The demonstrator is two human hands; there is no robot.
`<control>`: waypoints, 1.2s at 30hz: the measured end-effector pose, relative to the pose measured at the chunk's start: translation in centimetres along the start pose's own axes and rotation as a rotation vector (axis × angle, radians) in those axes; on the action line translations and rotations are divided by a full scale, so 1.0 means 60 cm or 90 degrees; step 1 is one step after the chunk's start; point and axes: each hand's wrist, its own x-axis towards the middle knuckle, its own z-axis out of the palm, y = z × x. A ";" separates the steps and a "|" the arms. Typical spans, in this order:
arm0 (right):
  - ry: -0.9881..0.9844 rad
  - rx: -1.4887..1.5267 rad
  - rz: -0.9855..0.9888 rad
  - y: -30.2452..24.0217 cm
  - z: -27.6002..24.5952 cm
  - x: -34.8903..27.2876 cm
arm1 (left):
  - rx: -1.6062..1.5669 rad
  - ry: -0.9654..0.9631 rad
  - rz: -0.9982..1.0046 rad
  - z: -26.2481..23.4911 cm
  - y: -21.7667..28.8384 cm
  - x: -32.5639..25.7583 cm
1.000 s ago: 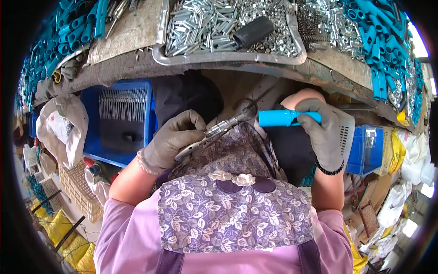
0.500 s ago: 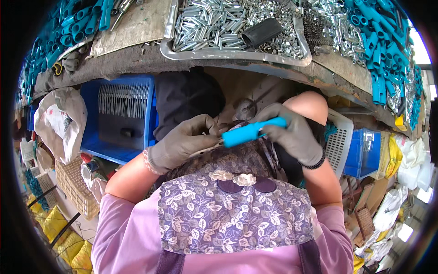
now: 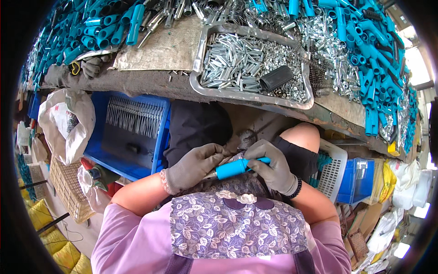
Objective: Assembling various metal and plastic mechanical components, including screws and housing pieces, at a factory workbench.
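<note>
Both my hands wear grey gloves and are close together above my lap. Between them lies a teal plastic tube [image 3: 232, 169], slightly tilted, its narrower end to the right. My right hand [image 3: 273, 168] is closed round that narrower end with thumb and fingers. At the tube's wider left end, my left hand [image 3: 194, 168] pinches a thin metal rod [image 3: 210, 176], most of it hidden by the glove. The rod's tip meets the tube's left end; whether it reaches inside cannot be seen.
On the bench ahead, a metal tray [image 3: 255, 94] holds metal pins, small nuts and a black sleeve [image 3: 276, 78]. Teal tubes [image 3: 102, 32] are piled on both sides. A blue bin [image 3: 123, 166] with metal rods stands left, beside a white sack [image 3: 64, 123]; a white basket [image 3: 333, 169] stands right.
The view has shifted, so more of the bench shows. The teal tube and the metal rod remain in my hands, and the tube is now nearer my left fingers.
</note>
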 end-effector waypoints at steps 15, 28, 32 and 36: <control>0.051 -0.602 -0.384 -0.115 0.027 0.182 | -0.275 -0.036 0.086 -0.007 -0.032 -0.045; 0.111 -0.752 -0.401 -0.136 -0.025 0.245 | -0.288 0.009 0.049 -0.011 -0.006 -0.053; -0.061 -0.279 0.023 -0.157 0.022 0.140 | -0.315 -0.005 0.018 -0.014 0.002 -0.054; 0.024 -0.280 -0.092 -0.079 0.059 0.084 | -0.280 0.012 -0.022 -0.002 0.024 -0.051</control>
